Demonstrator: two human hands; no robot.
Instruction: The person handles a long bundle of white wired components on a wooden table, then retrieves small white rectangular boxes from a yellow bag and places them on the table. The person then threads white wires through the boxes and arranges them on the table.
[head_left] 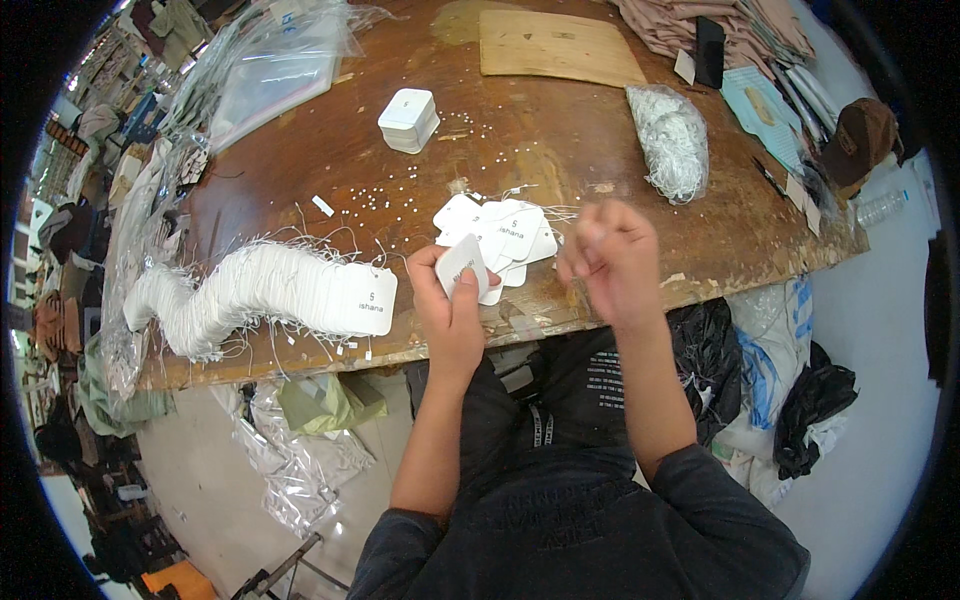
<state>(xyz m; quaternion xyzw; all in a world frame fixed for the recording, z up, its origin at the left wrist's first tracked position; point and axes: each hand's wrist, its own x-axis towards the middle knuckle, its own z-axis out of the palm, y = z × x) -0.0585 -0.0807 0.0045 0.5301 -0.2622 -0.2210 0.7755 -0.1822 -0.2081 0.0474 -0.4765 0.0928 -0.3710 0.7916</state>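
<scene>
My left hand is closed on a white hang tag with rounded corners, thumb across its face; whether more tags lie beneath it I cannot tell. Just beyond it a loose pile of white tags with strings spreads over the wooden table. To the right of that pile, my right hand is raised with its fingers curled into a pinch. What lies between those fingertips, if anything, is too small to see. On the left, a long overlapping row of strung tags curves along the table.
A neat stack of tags stands farther back, with small white bits scattered around it. A bag of white strings lies at the right. Beyond are a wooden board, folded clothes, a brown cap and clear plastic bags.
</scene>
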